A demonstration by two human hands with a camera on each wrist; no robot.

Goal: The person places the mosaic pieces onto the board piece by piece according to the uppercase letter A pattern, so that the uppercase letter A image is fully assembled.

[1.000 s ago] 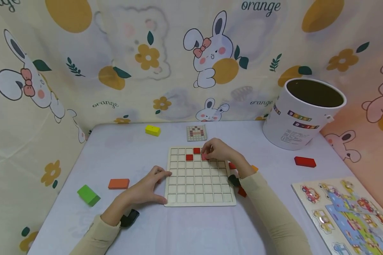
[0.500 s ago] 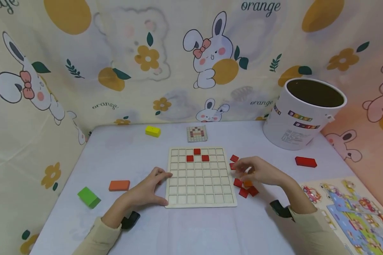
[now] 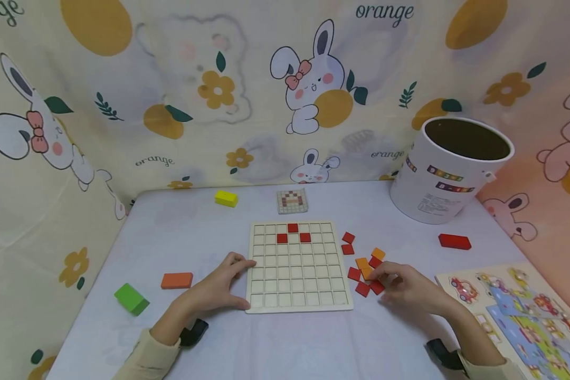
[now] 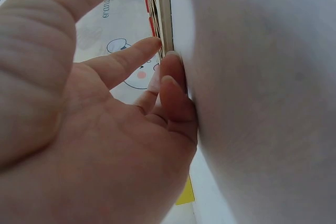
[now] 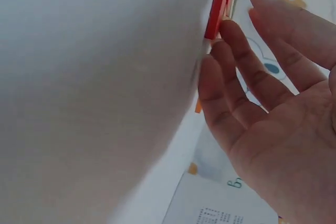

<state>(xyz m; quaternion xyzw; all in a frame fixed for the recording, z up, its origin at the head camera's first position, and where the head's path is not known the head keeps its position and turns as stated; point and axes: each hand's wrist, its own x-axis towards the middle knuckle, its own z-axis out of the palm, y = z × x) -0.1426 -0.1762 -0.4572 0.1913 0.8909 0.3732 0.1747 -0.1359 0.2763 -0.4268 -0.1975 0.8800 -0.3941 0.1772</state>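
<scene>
A pale gridded board (image 3: 296,272) lies mid-counter (image 3: 285,343), three set red tiles (image 3: 292,228) in its cells: one in the farthest row, two in the next. A person's left hand (image 3: 216,285) rests against the board's left side, its grip wide, thumb at the near corner. Just right of the board, loose red tiles (image 3: 354,274) and orange tiles (image 3: 362,263) lie scattered, some seemingly overlapping. The right hand (image 3: 408,287) is at their near right side, its grip loose, with no tile visible in it. The work appears to be at the picking-up stage; the next move seems to call for pinching one tile free of its neighbours and squaring it to a cell. Near the counter's far edge are a small patterned card (image 3: 292,201), likely the guide, and a yellow block (image 3: 226,199). An orange block (image 3: 177,281) and a green block (image 3: 131,299) lie toward the left edge. A white bucket (image 3: 437,184) stands at the far right corner, a long red block (image 3: 454,241) before it, a picture puzzle (image 3: 541,322) along the right edge.
</scene>
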